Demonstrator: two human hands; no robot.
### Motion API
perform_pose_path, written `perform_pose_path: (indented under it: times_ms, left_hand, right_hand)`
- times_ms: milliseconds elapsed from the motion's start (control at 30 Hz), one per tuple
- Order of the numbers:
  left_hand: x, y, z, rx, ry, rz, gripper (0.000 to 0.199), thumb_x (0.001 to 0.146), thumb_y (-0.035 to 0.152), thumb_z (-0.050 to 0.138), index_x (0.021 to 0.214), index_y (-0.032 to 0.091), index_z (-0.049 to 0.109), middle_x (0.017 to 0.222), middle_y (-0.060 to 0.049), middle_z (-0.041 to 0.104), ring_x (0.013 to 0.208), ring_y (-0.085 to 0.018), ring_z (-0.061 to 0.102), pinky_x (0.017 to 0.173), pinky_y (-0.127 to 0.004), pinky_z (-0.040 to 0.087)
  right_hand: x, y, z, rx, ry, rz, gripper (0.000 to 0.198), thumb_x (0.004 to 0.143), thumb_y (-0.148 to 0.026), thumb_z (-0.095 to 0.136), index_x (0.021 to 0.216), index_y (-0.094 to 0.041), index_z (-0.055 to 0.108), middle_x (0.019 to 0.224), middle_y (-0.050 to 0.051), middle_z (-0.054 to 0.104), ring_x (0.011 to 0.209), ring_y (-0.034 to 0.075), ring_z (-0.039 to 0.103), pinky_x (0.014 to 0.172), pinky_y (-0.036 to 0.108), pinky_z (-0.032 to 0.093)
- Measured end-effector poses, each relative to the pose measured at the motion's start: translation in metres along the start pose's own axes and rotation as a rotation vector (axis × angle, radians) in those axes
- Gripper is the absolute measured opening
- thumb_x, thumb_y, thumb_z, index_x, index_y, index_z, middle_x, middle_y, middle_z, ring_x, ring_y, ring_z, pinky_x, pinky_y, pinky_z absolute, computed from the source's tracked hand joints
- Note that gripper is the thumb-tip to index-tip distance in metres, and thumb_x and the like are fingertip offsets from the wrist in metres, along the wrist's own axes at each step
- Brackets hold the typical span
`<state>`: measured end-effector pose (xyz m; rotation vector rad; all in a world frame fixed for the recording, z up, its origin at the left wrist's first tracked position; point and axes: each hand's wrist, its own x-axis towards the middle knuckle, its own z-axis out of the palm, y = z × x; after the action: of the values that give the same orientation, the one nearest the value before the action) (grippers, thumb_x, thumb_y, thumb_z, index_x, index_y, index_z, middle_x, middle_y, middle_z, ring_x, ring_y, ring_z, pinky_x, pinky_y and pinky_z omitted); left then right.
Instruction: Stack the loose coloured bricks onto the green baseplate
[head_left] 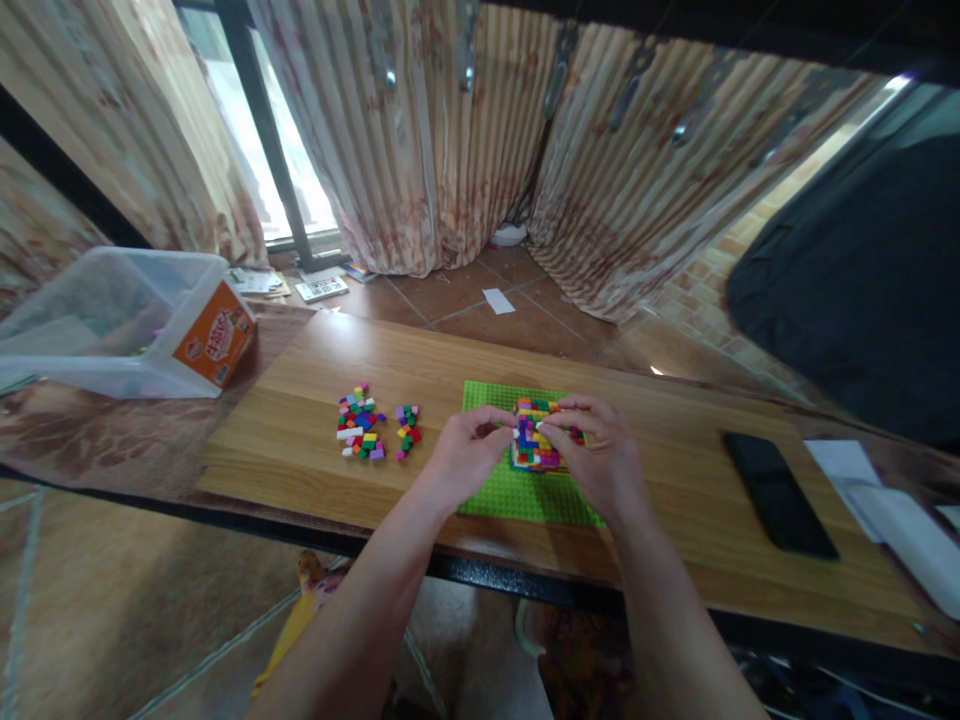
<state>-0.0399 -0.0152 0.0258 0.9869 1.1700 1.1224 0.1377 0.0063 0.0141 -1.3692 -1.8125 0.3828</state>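
A built-up block of many-coloured toy bricks (531, 452) stands on a green studded baseplate (491, 492). At the left edge of this block is my left hand (474, 455), its thumb and forefinger pinched together. My right hand (600, 450) reaches over the block's right side, with thumb and fingertips closed on its top. Small pale spots show at both fingertips, too tiny to name. My right fingers hide part of the block. Left of the baseplate lie a larger pile of loose bricks (364, 422) and a smaller pile of loose bricks (408, 434).
The wooden board (300, 400) lies on a cloth-covered table. A clear plastic bin (135, 370) with an orange label stands at the far left. On the right are a black phone (780, 495) and a white object (911, 545). Curtains (450, 150) hang beyond the table.
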Motion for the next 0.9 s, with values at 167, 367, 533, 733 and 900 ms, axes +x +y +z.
perform_pose_path:
  times_ms: [167,367,533,733,900]
  left_hand:
    - [-0.001,-0.007,0.001,0.121,-0.130,0.038,0.024,0.074,0.020,0.060,0.094,0.018,0.075,0.060,0.004,0.058,0.051,-0.009,0.042,0.052,-0.022,0.032]
    - [0.000,-0.014,0.002,0.236,-0.226,0.146,0.033,0.076,0.019,0.054,0.100,0.022,0.076,0.066,0.003,0.062,0.055,-0.010,0.043,0.053,-0.022,0.034]
    - [0.000,-0.014,0.001,0.306,-0.235,0.189,0.034,0.078,0.019,0.053,0.104,0.021,0.075,0.073,0.001,0.067,0.061,-0.013,0.050,0.060,-0.024,0.040]
    - [-0.001,-0.012,0.002,0.318,-0.225,0.153,0.033,0.079,0.022,0.053,0.104,0.019,0.075,0.072,0.001,0.065,0.059,-0.012,0.048,0.059,-0.024,0.037]
    - [-0.001,-0.013,0.003,0.298,-0.214,0.141,0.034,0.079,0.023,0.054,0.106,0.018,0.074,0.071,0.000,0.063,0.059,-0.012,0.046,0.056,-0.023,0.035]
  right_hand:
    - [0.000,-0.001,-0.001,-0.006,-0.047,-0.021,0.011,0.080,-0.036,0.069,0.075,-0.028,0.075,0.101,0.005,0.068,0.101,0.025,0.058,0.091,0.048,0.045]
    - [0.002,0.001,0.000,-0.018,-0.074,-0.040,0.012,0.080,-0.036,0.068,0.075,-0.028,0.075,0.100,0.005,0.068,0.098,0.025,0.060,0.089,0.048,0.047]
    - [0.003,0.002,0.001,-0.014,-0.075,-0.023,0.012,0.078,-0.037,0.070,0.074,-0.028,0.075,0.099,0.005,0.069,0.097,0.025,0.061,0.089,0.048,0.047]
    - [0.003,0.004,0.000,0.071,-0.035,0.019,0.012,0.080,-0.035,0.068,0.078,-0.025,0.074,0.099,0.005,0.070,0.095,0.023,0.064,0.091,0.046,0.047]
    - [0.002,0.004,0.004,0.068,0.011,0.031,0.012,0.080,-0.033,0.066,0.078,-0.024,0.074,0.099,0.006,0.070,0.096,0.023,0.064,0.090,0.046,0.047]
